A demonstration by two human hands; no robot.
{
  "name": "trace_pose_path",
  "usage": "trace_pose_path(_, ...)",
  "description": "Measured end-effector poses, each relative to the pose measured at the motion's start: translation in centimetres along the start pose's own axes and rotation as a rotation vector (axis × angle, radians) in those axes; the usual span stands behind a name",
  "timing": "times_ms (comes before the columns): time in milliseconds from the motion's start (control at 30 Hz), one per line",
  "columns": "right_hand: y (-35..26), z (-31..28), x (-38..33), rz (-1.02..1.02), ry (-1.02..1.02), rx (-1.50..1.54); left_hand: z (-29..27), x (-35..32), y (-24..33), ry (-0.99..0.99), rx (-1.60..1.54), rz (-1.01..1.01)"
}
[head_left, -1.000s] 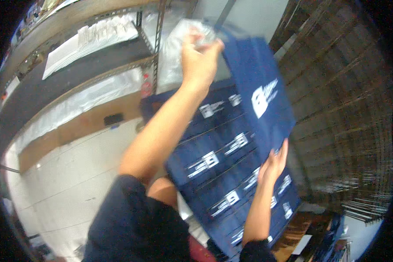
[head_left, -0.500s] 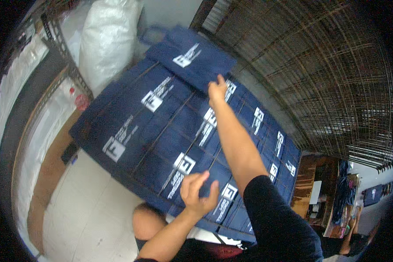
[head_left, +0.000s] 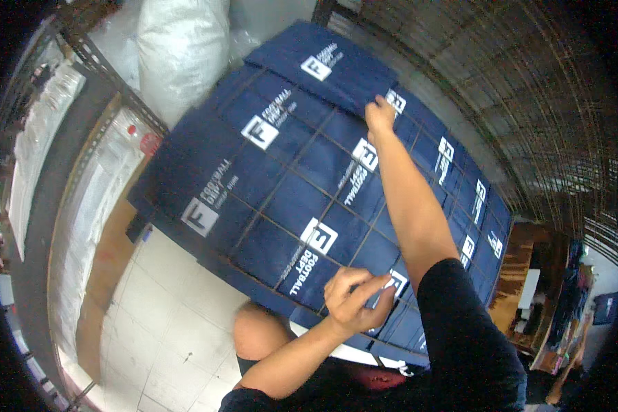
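Observation:
A navy fabric bag (head_left: pixel 350 77) with a white print lies at the far end of a wide spread of like navy printed pieces (head_left: pixel 305 182). My right arm is stretched over the spread, and my right hand (head_left: pixel 380 117) has its fingers closed at the bag's near right corner. Closer to me, my left hand (head_left: pixel 358 302) hovers over the near edge of the spread with fingers half bent, thumb apart, nothing visible in it. Thin dark lines cross the navy pieces in a grid.
A large white sack (head_left: pixel 184 58) stands beyond the far left corner. Metal shelving (head_left: pixel 113 75) with wrapped white stacks runs along the left. Woven lattice panels (head_left: pixel 501 82) rise on the right. At the lower right, another person's arm (head_left: pixel 563 374) shows near a wooden shelf (head_left: pixel 515 268).
The bag lies flatter, and its handle loop no longer shows. My right fingers have curled in at its corner. My left hand's thumb and fingers are nearer each other. The view has shifted.

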State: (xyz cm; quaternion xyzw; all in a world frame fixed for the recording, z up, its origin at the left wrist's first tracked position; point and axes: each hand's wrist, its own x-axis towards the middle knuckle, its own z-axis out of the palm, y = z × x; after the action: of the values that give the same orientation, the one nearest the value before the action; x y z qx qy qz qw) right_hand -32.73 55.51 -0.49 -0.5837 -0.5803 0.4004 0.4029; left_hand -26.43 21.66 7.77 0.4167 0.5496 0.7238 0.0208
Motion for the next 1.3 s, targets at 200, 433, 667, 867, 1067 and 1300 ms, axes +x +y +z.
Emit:
trace_pose_path(200, 0.8, -0.8, 1.0, 0.050, 0.005, -0.039, 0.9, -0.6, 0.6, -0.017, -0.048, 0.021)
trace_pose_path(433, -0.1, -0.4, 0.0, 0.098, -0.041, -0.025, 0.5, -0.2, 0.8, -0.040, -0.081, 0.020)
trace_pose_path(667, 2.6, -0.2, 2.1, 0.089, 0.028, 0.012, 0.3, -0.3, 1.2, -0.075, -0.126, 0.005)
trace_pose_path(867, -1.5, -0.2, -1.1, 0.069, -0.005, -0.084, -0.2, 0.1, 1.3, -0.110, -0.162, -0.007)
trace_pose_path(1067, -0.6, -0.3, -0.1, 0.062, 0.039, -0.126, -0.1, 0.1, 1.4, -0.151, -0.206, -0.003)
trace_pose_path(1300, -1.2, -0.2, -0.4, 0.016, 0.036, -0.187, -0.2, 0.1, 1.2, -0.165, -0.208, -0.023)
